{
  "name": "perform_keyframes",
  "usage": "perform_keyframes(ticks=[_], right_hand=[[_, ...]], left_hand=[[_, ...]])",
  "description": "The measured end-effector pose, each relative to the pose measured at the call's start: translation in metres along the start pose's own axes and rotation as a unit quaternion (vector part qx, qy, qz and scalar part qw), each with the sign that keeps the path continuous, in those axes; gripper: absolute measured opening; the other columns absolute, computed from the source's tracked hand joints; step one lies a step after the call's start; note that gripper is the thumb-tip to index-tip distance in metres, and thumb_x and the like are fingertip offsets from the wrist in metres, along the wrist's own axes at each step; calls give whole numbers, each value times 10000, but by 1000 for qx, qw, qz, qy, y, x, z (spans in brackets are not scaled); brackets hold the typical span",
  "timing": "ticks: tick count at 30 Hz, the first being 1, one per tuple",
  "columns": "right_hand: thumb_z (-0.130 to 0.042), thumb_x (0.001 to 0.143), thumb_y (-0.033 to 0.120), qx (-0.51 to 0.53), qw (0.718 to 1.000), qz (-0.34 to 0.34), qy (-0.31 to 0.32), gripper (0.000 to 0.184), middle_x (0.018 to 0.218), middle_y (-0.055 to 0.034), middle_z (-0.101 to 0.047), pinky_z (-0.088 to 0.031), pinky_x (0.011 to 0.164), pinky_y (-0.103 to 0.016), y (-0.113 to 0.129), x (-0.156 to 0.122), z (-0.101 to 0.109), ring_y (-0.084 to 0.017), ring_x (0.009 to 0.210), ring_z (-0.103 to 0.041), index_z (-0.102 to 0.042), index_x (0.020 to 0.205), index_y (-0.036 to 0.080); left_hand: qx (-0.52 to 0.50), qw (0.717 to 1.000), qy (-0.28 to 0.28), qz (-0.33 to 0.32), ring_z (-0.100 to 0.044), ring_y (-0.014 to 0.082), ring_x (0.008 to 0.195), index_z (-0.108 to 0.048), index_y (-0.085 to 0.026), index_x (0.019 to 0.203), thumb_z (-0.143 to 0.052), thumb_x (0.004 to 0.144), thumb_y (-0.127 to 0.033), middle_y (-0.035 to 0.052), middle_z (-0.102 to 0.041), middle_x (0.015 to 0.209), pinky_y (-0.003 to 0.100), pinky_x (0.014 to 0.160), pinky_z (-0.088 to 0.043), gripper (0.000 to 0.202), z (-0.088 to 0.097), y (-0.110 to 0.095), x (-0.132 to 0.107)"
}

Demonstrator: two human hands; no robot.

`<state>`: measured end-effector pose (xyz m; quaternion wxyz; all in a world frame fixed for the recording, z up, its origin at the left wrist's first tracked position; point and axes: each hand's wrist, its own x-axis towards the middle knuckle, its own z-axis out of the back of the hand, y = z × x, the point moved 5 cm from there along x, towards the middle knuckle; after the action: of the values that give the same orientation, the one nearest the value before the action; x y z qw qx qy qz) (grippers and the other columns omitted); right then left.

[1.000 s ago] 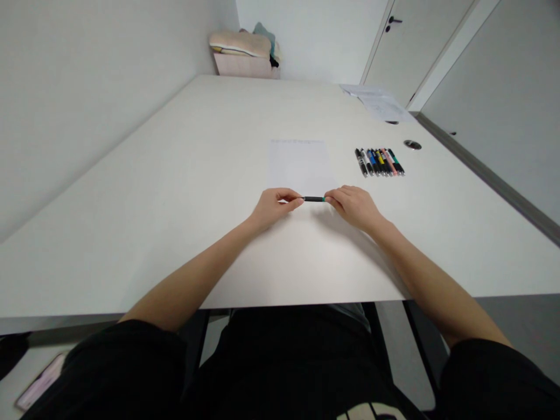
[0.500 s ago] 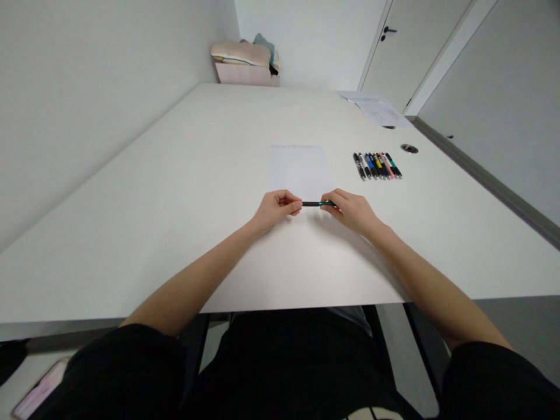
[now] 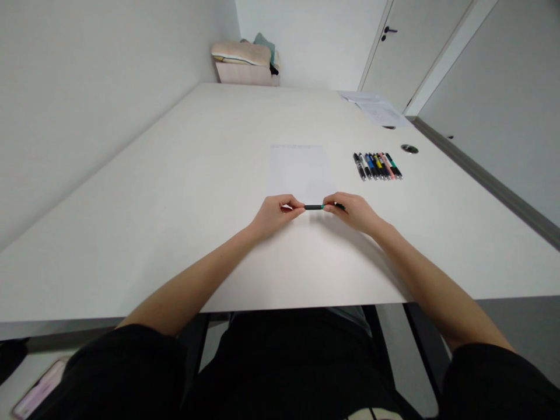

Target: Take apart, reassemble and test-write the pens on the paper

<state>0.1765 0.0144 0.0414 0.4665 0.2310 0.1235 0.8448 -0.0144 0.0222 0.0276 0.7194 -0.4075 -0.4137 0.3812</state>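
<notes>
My black shirt [image 3: 284, 361] fills the bottom of the frame, a pinkish slab [image 3: 41, 389] near the lower left corner, too blurred to name. Both my forearms reach over the white table [image 3: 131, 245] to the centre of the frame, where I hold a pen [image 3: 313, 207] level between my hands. My left hand [image 3: 272, 213] pinches one end between thumb and fingers; my right hand [image 3: 355, 211] grips the green part at the other end, leaving the black barrel bare between them. A soft shadow falls on the table below.

Just beyond my fingers, in mid-frame, lies a white sheet [image 3: 301, 169], a faint line of marks along its far edge. Right of centre, more pens [image 3: 377, 167] lie side by side in a slanting row, black, white, blue, yellow, pink and green among them. Papers [image 3: 378, 109] overlap at upper right, before a door [image 3: 411, 52]; folded bedding [image 3: 240, 52] sits at upper left of centre.
</notes>
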Motion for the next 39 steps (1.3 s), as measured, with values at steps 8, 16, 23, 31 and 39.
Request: perform_keyframes(ticks=[8,16,23,31,39], right_hand=[[-713,666,478,286,949,-118,57,322,646,-8,-624,-398,475,-254,-17,-2,9,-89,465,-503,-671,781,180],[-658,639,650,623,736,-169,-205,443,612,15,-593,-439,506,-245,-34,16,21,-113,580,-558,-640,753,222],[-369,681,828,797,542,-116,-240,639,644,2,-598,-476,599,-313,-21,53,14,-135,609,-576,-541,651,213],[-358,664,847,780,585,-77,-208,652,375,71,-227,-277,398,-258,-36,77,20,-80,357,-217,-268,487,226],[-449,667,791,606,772,-81,-175,593,360,65,-154,-264,435,-288,-50,74,34,-122,388,-233,-293,485,248]], left_hand=[[-82,995,-7,64,-607,119,664,-671,-134,712,-741,647,-307,46,-685,752,260,664,-508,198,0,15,5],[-317,930,-78,172,-603,95,583,-639,-113,680,-816,546,-269,21,-654,635,266,664,-507,271,-21,21,23],[-384,897,-104,195,-591,71,567,-626,-108,672,-743,659,-139,12,-641,608,237,675,-494,122,-44,12,51],[-468,848,-56,243,-637,97,659,-647,-110,797,-651,787,-137,56,-684,734,235,740,-496,29,-58,30,59],[-534,795,2,287,-605,222,1072,-673,-111,899,-342,922,-502,166,-659,1099,331,920,-457,513,-60,41,53]])
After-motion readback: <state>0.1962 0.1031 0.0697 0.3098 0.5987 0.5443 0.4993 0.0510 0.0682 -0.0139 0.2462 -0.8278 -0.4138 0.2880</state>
